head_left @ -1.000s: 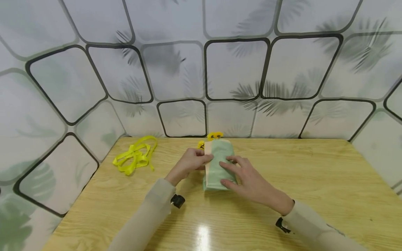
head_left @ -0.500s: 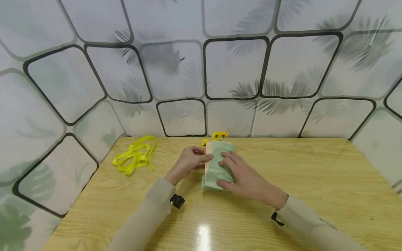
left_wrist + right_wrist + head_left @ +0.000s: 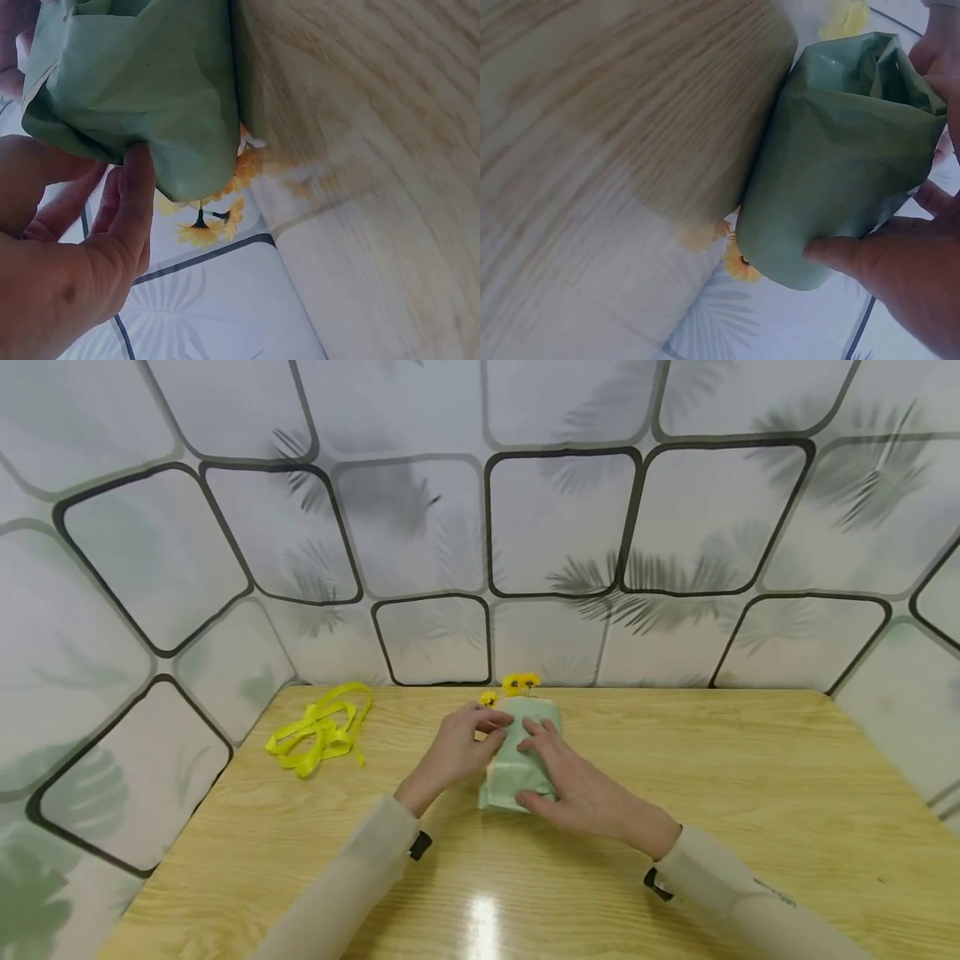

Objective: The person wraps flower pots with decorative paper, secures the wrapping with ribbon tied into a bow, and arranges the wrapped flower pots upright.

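Note:
A bundle wrapped in pale green paper (image 3: 517, 768) lies on the table. Small yellow flowers (image 3: 520, 683) stick out past its far end, and they show below the paper in the left wrist view. My left hand (image 3: 461, 743) pinches the paper's edge on the bundle's left side, its fingertips on the upper face. On the other side my right hand (image 3: 581, 789) rests over the bundle with fingers spread, one finger against the flank in the right wrist view. That view also shows a folded, hollow near end of the paper (image 3: 855, 67). The stems are hidden inside.
A loose tangle of yellow ribbon (image 3: 322, 732) lies on the wooden table (image 3: 720, 793) at the back left. A patterned curtain-like backdrop (image 3: 562, 527) stands along the table's back and sides.
My left fingers have come further over the top of the bundle, and the peach strip of paper there is now mostly covered. My right hand has shifted left onto the bundle.

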Demonstrator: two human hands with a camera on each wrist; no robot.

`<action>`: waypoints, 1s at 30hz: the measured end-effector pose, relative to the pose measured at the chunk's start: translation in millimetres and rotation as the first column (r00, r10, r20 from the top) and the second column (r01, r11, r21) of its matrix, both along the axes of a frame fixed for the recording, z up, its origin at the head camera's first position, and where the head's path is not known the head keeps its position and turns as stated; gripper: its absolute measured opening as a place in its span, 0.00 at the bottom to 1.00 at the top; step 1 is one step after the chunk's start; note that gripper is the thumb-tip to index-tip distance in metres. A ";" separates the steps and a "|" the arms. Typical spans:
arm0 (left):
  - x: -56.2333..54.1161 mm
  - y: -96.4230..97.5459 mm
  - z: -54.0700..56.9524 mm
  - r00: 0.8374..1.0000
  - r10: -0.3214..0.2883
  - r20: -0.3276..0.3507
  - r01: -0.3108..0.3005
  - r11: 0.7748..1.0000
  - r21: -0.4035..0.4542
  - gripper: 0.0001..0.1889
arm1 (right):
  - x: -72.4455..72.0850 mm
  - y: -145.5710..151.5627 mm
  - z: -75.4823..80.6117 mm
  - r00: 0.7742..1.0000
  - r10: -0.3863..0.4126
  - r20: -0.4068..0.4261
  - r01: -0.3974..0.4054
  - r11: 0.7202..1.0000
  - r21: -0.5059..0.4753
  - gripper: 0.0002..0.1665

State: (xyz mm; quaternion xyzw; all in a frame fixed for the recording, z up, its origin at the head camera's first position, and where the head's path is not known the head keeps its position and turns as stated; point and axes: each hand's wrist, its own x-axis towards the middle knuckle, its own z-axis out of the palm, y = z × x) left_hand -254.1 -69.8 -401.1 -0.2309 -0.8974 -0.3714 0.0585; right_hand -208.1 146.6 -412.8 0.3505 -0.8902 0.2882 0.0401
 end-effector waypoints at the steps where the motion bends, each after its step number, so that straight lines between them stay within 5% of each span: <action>1: -0.1 0.1 -0.1 1.000 0.003 0.002 -0.003 1.000 -0.003 0.12 | 0.3 0.0 -0.5 1.000 -0.002 0.012 0.002 1.000 0.006 0.36; 7: -1.5 -3.6 -3.5 0.998 -0.009 0.061 0.009 1.000 0.000 0.14 | 0.7 -1.4 -4.9 1.000 0.004 -0.028 -0.003 0.999 0.042 0.38; 11: -0.9 -10.9 -4.9 0.981 -0.097 0.166 0.091 0.995 0.045 0.18 | 1.1 -1.9 -6.2 0.999 0.009 -0.050 -0.006 0.999 0.048 0.38; 14: 1.5 -18.2 -3.9 0.959 -0.182 0.219 0.162 0.981 0.109 0.22 | 1.7 -1.4 -2.8 1.000 -0.007 0.010 0.007 0.999 0.032 0.38; 19: 4.1 -30.7 -5.8 0.937 -0.285 0.204 0.257 0.955 0.151 0.23 | 1.1 -0.3 2.6 0.993 -0.031 0.111 0.029 0.999 0.025 0.38; 24: 2.7 -36.1 -7.1 0.923 -0.326 0.204 0.317 0.945 0.074 0.28 | -2.6 9.5 5.9 0.986 0.018 0.164 -0.014 1.000 -0.025 0.30; 30: 5.0 -33.0 -5.8 0.929 -0.331 0.168 0.329 0.944 0.037 0.29 | -6.3 22.2 7.0 0.996 0.031 0.085 -0.026 0.998 -0.052 0.34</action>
